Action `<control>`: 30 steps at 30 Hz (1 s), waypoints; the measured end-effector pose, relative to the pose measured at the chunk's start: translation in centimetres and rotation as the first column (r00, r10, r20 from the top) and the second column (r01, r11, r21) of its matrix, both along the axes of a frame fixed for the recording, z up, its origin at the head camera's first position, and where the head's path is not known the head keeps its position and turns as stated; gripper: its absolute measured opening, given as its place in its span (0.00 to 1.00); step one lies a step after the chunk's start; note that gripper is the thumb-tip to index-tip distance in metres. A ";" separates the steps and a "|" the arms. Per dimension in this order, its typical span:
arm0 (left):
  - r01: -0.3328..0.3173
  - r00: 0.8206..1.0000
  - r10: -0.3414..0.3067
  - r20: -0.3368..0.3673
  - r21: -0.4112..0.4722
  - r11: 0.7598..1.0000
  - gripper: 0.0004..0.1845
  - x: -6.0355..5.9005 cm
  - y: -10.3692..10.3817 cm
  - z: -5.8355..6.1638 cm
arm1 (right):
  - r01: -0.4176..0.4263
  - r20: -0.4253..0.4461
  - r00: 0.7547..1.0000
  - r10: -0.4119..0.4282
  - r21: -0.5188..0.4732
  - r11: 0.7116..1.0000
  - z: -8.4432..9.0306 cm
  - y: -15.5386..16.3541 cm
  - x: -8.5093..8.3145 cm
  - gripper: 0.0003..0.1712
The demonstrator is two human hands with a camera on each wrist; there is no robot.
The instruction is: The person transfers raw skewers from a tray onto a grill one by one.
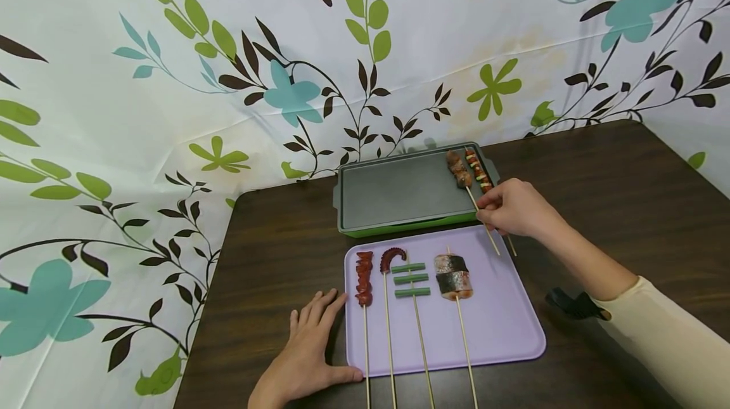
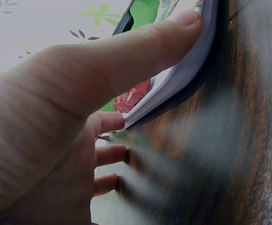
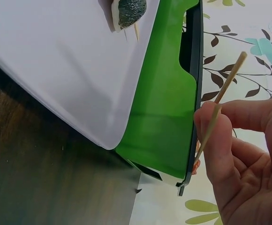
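My right hand (image 1: 516, 209) pinches the thin stick of a brown meat skewer (image 1: 459, 169) between thumb and fingers. The meat chunks lie over the right end of the grey griddle (image 1: 399, 190), beside a skewer of red and green pieces (image 1: 478, 170). In the right wrist view, a stick (image 3: 231, 77) pokes out past the fingertips. My left hand (image 1: 305, 349) lies spread at the left side of the lilac tray (image 1: 507, 326), fingers straight. Its thumb (image 2: 159, 44) touches the tray's near left corner, and a fingertip (image 2: 111, 121) is right at the rim.
On the tray lie a red meat skewer (image 1: 364, 279), a tentacle skewer (image 1: 392, 258), a green-stalk skewer (image 1: 412, 279) and a fish skewer (image 1: 453, 276). Their sticks overhang the near edge. The griddle's green base (image 3: 166, 93) stands behind the tray. A patterned curtain (image 1: 291, 92) hangs behind the dark wooden table (image 1: 599, 206).
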State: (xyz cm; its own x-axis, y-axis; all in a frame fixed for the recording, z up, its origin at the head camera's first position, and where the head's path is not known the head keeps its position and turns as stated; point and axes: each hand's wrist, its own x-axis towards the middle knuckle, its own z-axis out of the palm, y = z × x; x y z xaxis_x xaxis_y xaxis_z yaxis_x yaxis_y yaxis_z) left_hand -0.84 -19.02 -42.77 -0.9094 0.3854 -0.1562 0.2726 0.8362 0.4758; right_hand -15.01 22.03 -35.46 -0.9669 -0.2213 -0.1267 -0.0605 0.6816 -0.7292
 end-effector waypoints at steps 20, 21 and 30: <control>0.003 1.000 -0.003 0.002 0.010 1.000 0.66 0.0 0.1 -0.1 | 0.053 -0.029 0.998 -0.051 0.061 0.997 1.0 0.7 1.9 0.19; 0.003 1.000 -0.003 0.001 0.012 1.000 0.66 -0.1 0.1 -0.1 | 0.057 -0.033 0.998 -0.055 0.060 0.997 1.1 0.8 2.2 0.20; -0.007 1.000 0.006 0.022 0.014 1.000 0.65 -0.1 -0.1 -0.2 | 0.061 -0.089 0.994 -0.058 0.038 0.997 1.7 1.2 5.6 0.20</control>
State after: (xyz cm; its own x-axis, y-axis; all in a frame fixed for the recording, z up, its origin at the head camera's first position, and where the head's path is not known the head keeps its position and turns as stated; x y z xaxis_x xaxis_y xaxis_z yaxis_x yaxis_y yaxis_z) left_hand -0.96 -19.13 -42.96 -0.9084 0.3817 -0.1708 0.2565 0.8312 0.4932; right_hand -9.46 23.27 -33.78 -0.9860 -0.1596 -0.0485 -0.0816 0.7151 -0.6943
